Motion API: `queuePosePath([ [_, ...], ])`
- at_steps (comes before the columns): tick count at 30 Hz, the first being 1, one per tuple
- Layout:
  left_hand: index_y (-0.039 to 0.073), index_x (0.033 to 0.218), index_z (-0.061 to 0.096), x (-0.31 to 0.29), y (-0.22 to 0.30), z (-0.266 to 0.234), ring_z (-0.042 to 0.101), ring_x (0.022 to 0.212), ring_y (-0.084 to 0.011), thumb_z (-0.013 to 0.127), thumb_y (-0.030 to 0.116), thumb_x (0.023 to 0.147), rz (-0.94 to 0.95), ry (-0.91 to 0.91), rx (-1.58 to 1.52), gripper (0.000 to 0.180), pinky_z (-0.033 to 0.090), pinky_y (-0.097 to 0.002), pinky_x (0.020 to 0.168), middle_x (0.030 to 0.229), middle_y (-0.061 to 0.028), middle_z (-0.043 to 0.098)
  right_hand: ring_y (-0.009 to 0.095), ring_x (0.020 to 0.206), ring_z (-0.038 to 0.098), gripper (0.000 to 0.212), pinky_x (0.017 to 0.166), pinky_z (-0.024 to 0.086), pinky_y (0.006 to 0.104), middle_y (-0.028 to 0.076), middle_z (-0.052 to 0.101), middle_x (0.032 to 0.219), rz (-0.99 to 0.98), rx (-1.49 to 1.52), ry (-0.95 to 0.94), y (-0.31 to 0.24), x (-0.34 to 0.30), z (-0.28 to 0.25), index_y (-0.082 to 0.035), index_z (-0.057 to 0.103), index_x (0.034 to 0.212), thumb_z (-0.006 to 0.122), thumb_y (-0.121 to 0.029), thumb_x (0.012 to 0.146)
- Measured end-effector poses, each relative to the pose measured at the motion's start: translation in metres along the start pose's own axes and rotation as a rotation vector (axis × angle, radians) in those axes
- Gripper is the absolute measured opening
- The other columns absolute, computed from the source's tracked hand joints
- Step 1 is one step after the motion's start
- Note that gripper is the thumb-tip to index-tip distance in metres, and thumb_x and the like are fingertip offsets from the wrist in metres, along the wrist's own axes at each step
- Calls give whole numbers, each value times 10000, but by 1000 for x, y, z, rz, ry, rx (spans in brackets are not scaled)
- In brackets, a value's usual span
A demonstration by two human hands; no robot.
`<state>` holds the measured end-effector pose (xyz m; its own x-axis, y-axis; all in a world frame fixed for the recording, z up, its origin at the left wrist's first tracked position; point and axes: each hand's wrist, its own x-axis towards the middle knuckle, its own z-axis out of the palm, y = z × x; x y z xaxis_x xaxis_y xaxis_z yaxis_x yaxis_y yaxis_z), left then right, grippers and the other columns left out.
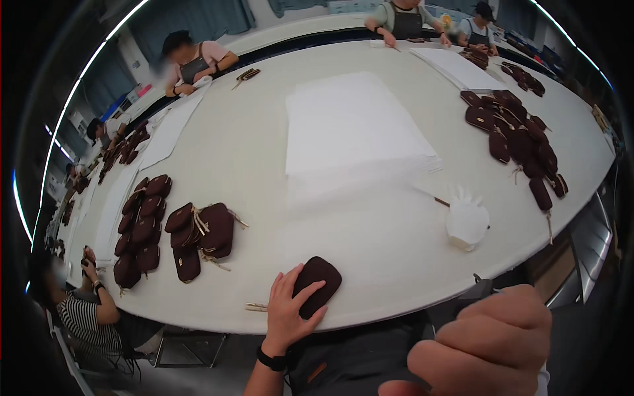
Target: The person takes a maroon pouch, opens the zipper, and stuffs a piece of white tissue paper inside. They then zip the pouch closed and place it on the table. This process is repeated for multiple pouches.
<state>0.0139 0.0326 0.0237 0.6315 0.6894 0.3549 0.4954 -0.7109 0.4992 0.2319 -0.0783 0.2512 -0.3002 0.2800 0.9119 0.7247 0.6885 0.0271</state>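
Left hand [292, 305] is spread, right hand [485, 340] (nearer) fisted.

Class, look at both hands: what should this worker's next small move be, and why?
Probably bring the right hand in toward the dark maroon pouch: the left hand rests on it at the white table's near edge, while the right, fingers curled, is apart from it, to its right.

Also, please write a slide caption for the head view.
Left hand on a maroon pouch, right hand near the camera, white sheets beyond.
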Motion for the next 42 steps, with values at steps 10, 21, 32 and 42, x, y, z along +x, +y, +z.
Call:
queuePosePath([
  [10, 227, 1289, 684, -10, -6, -6, 504, 1358, -338, 795, 309, 796, -49, 8, 2, 512, 330, -544, 1181, 1504, -168, 490, 186, 503, 512, 275, 472, 396, 302, 53, 545, 660, 163, 349, -260, -15, 11, 13, -135, 446, 813, 664, -118, 647],
  [21, 207, 1318, 653, -4, -9, -2, 501, 1356, -357, 797, 284, 796, -26, 18, -46, 547, 327, -538, 1182, 1526, -182, 464, 182, 588, 541, 512, 499, 440, 339, 71, 588, 883, 222, 348, -44, -23, 17, 76, -233, 531, 1278, 671, -62, 817],
  [32, 180, 1336, 628, -8, -9, -1, 467, 1389, -357, 779, 270, 813, -24, 22, -75, 551, 307, -539, 1192, 1539, -187, 444, 169, 506, 488, 325, 494, 382, 337, 80, 584, 753, 349, 707, -308, -2, 20, 52, -160, 616, 1122, 669, -88, 809],
  [42, 193, 1332, 645, -1, -8, 0, 487, 1373, -350, 788, 282, 804, -25, -3, -30, 554, 319, -530, 1186, 1533, -189, 455, 161, 474, 505, 130, 454, 345, 321, 92, 613, 653, 388, 1437, -252, 31, -7, 52, -43, 742, 867, 727, -122, 765],
])
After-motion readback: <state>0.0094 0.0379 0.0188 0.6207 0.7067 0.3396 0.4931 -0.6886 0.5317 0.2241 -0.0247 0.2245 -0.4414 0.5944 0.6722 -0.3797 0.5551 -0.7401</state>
